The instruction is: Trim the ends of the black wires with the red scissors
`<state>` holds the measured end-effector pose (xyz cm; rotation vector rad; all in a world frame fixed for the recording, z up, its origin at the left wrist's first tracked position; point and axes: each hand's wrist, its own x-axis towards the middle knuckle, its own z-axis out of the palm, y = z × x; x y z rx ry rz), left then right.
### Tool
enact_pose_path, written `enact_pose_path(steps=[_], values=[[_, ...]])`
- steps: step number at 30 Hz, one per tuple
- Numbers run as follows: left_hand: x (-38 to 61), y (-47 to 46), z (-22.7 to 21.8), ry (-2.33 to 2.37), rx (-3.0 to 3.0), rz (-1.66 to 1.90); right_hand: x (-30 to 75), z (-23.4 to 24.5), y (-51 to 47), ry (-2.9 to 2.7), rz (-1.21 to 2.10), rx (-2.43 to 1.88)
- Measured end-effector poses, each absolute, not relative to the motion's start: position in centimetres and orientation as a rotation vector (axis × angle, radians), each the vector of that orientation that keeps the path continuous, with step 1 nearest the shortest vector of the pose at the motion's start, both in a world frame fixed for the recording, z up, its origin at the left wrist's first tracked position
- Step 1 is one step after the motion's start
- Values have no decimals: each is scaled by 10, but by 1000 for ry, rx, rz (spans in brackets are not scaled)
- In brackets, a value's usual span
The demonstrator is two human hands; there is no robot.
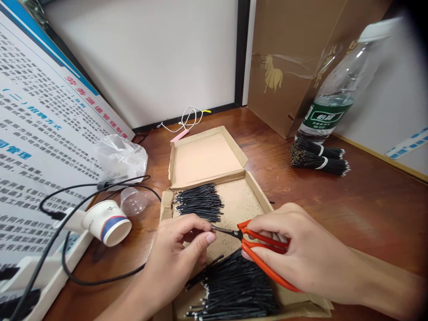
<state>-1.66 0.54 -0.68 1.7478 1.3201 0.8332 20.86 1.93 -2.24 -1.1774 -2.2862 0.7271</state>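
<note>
Printed board (50,111): one, leaning along the worktop's (270,165) left edge.
Paper cup (105,218): one, tipped over near that edge, outside the working space.
Plastic bag (122,158) and clear cup (133,201): one each, just beyond the paper cup.
Left hand (182,243): fingers curled, thumb and forefinger brought together at the blade tips, apparently to steady something fine; what they pinch is too small to tell.
Cardboard box (259,191): shallow, opened flat, its walls probably keeping loose pieces together.
Smaller wire pile (199,203): black, in the box's far left corner, lying roughly parallel, likely for order.
Larger wire pile (237,285): along the near edge, presumably for easy reach.
Scissors (238,233): red-handled, above the box, points leftward to meet the left fingertips.
Right hand (301,249): wrapped around the scissor handles, seemingly for blade control.
Water bottle (329,107): upright towards the worktop's far right corner.
Wire bundles (321,162): two, before the bottle, white-tied, evidently against scattering.
</note>
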Motion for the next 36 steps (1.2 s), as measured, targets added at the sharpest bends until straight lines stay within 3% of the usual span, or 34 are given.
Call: enact_pose_path(steps=[36], values=[[-17, 7, -6, 1311, 1879, 829, 210, -22, 19, -2309, 722, -1172]])
